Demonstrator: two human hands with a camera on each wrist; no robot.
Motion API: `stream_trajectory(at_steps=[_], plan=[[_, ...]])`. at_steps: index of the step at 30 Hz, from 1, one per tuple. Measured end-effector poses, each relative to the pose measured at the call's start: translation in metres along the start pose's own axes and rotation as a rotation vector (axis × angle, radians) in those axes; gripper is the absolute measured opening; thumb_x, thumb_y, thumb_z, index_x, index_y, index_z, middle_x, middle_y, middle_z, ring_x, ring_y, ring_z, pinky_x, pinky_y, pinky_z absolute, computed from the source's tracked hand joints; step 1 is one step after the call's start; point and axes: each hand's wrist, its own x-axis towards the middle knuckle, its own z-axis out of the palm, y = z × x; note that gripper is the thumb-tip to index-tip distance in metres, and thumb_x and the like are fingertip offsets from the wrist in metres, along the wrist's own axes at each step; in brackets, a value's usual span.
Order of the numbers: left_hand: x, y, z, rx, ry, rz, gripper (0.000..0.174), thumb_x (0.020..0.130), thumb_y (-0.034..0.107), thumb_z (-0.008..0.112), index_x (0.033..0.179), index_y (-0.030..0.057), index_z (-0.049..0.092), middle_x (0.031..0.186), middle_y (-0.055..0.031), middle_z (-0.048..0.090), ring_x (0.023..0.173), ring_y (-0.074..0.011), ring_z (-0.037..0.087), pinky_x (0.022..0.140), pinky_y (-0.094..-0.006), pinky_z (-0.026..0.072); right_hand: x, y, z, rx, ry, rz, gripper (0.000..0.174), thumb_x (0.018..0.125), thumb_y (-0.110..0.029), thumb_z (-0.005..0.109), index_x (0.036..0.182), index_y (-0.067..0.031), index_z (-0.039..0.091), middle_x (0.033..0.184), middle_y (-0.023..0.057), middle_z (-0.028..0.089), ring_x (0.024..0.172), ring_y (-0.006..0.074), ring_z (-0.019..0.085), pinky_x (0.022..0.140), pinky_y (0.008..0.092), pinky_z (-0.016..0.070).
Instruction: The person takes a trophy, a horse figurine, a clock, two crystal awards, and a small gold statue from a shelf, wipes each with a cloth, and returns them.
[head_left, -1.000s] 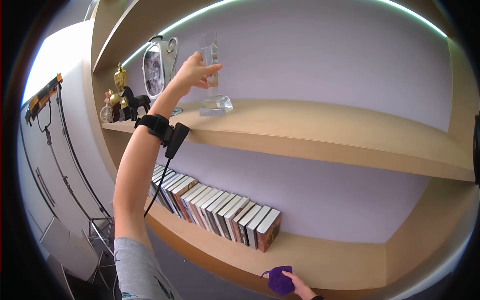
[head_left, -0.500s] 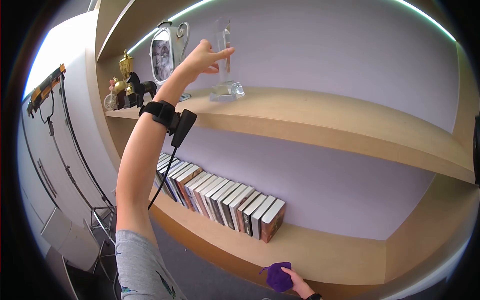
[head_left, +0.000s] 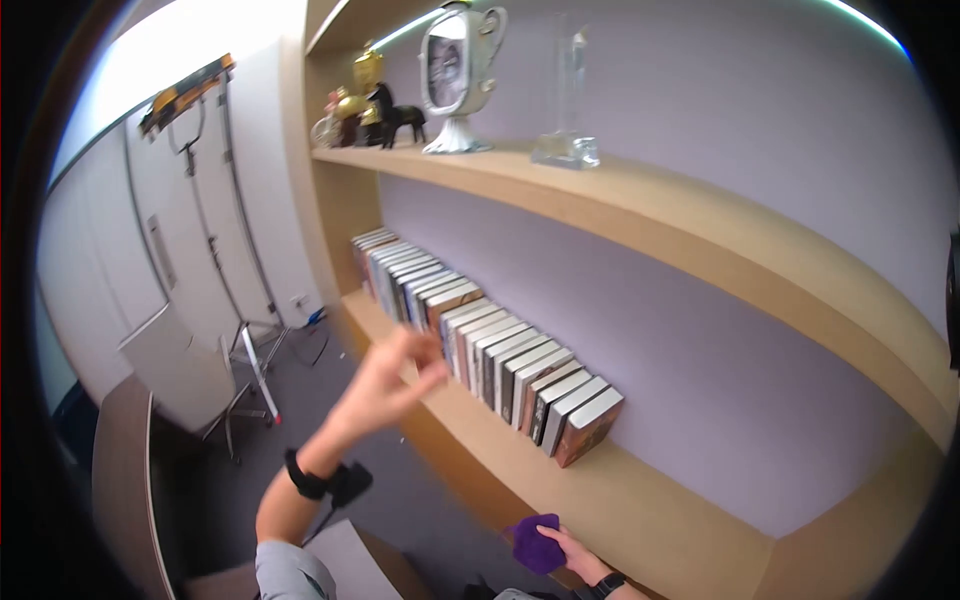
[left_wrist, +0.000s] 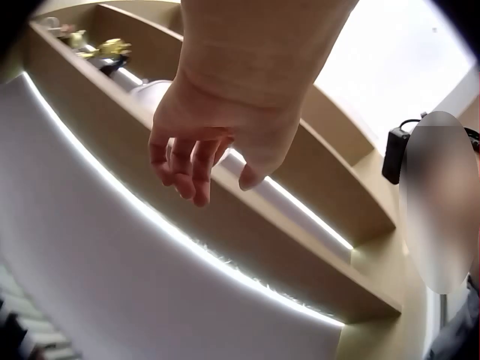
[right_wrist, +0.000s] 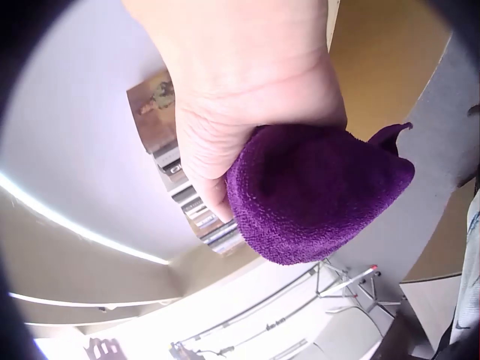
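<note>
My left hand [head_left: 385, 385], blurred in the head view, hangs in front of the row of books [head_left: 515, 365] with loosely bent fingers. Nothing lies between those fingers [left_wrist: 180, 169] in the left wrist view. Low in the head view, my right hand [head_left: 577, 556] grips a bunched purple cloth [head_left: 538, 545] in front of the lower shelf. Close up, the cloth [right_wrist: 315, 199] has a towel-like pile and one corner sticks out. A clear crystal trophy [head_left: 566, 150] stands upright on the upper shelf [head_left: 690, 220], away from both hands.
Left of the trophy are a white pedestal piece with a scrolled handle [head_left: 456, 70], a black horse figurine [head_left: 398, 117] and gold ornaments [head_left: 368, 70]. A light stand [head_left: 213, 245] and a pale chair [head_left: 185, 365] stand at left. A white-topped surface [head_left: 350, 560] is below.
My left hand has let go of the crystal trophy and dropped to the books' level. The trophy stays on the shelf. My right hand keeps the cloth. The head view has turned left and down.
</note>
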Motion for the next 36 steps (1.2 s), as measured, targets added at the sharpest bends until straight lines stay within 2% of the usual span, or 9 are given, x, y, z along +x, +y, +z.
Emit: stream_trajectory(at_steps=[2,4,6,10,12,14,17,25,36], plan=[[-0.08,-0.016,0.033,0.007,-0.22,-0.332,0.024,0.087,0.017,0.063,0.1,0.0022,0.048,0.072,-0.0065,0.063,0.067,-0.0147,0.062,0.063,-0.029,0.0489,-0.004,-0.002,0.003,-0.075,-0.076,0.007,0.034,0.088,-0.019,0.06,0.116,-0.0013,0.053,0.107,0.0082,0.062,0.094,0.017,0.062,0.084,0.0292,0.0498],[-0.181,-0.04,0.083,-0.094,-0.219,-0.741,0.03,0.087,0.024,0.063,0.099,0.0018,0.047,0.073,-0.0077,0.064,0.068,-0.016,0.063,0.063,-0.0291,0.0493,-0.017,-0.003,-0.001,-0.152,-0.102,0.044,0.034,0.087,-0.019,0.061,0.115,-0.002,0.054,0.105,0.0066,0.063,0.091,0.0165,0.062,0.083,0.029,0.0499],[-0.3,-0.059,0.129,0.018,-0.331,-0.902,0.038,0.086,0.036,0.062,0.092,0.0017,0.046,0.071,-0.0106,0.064,0.063,-0.0208,0.063,0.058,-0.0311,0.0496,-0.014,0.008,-0.017,-0.143,-0.166,0.022,0.03,0.087,-0.018,0.061,0.113,-0.0031,0.057,0.102,0.0056,0.063,0.09,0.0159,0.062,0.082,0.0292,0.0502],[-0.497,0.006,0.197,-0.039,-0.422,-1.483,0.041,0.085,0.04,0.062,0.091,0.0026,0.048,0.071,-0.0107,0.064,0.06,-0.02,0.062,0.055,-0.0315,0.0502,-0.032,0.039,-0.036,-0.201,-0.19,0.158,0.027,0.086,-0.017,0.061,0.109,-0.0044,0.058,0.099,0.0061,0.065,0.088,0.0164,0.063,0.079,0.0321,0.052],[-0.563,0.061,0.219,-0.446,-0.14,-1.749,0.038,0.086,0.037,0.062,0.092,0.0021,0.049,0.071,-0.0077,0.064,0.053,-0.0137,0.057,0.046,-0.0279,0.0476,-0.042,0.053,-0.037,-0.273,-0.241,0.229,0.027,0.086,-0.017,0.062,0.109,-0.0045,0.058,0.098,0.0064,0.065,0.088,0.017,0.063,0.079,0.0324,0.0521],[-0.61,0.129,0.247,-0.437,0.3,-1.944,0.036,0.085,0.034,0.063,0.093,0.0018,0.049,0.07,-0.0073,0.063,0.052,-0.0135,0.056,0.045,-0.0286,0.0478,-0.051,0.064,-0.034,-0.3,-0.297,0.357,0.027,0.085,-0.017,0.063,0.108,-0.0043,0.057,0.097,0.0062,0.064,0.087,0.0175,0.063,0.079,0.0321,0.052],[-0.66,0.205,0.278,-0.264,0.473,-2.155,0.031,0.085,0.028,0.064,0.089,0.0028,0.046,0.071,-0.0089,0.064,0.052,-0.0149,0.058,0.045,-0.0296,0.0481,-0.055,0.09,-0.032,-0.375,-0.313,0.457,0.028,0.084,-0.015,0.064,0.108,-0.0044,0.056,0.098,0.006,0.064,0.087,0.0172,0.063,0.079,0.0312,0.0517],[-0.704,0.282,0.305,-0.348,0.902,-2.325,0.028,0.084,0.023,0.065,0.088,0.0044,0.044,0.072,-0.0109,0.064,0.051,-0.0176,0.059,0.044,-0.0302,0.0484,-0.067,0.136,0.005,-0.475,-0.395,0.535,0.03,0.084,-0.016,0.065,0.111,-0.0049,0.056,0.101,0.0051,0.063,0.092,0.016,0.061,0.082,0.0288,0.0499],[-0.741,0.238,0.147,-0.055,1.189,-1.682,0.022,0.083,0.016,0.065,0.089,0.0015,0.049,0.068,-0.0072,0.062,0.052,-0.0123,0.057,0.044,-0.0272,0.0465,-0.075,0.224,0.058,-0.556,-0.309,0.563,0.031,0.084,-0.017,0.065,0.111,-0.0051,0.056,0.102,0.0066,0.063,0.093,0.0186,0.061,0.082,0.0313,0.0503]])
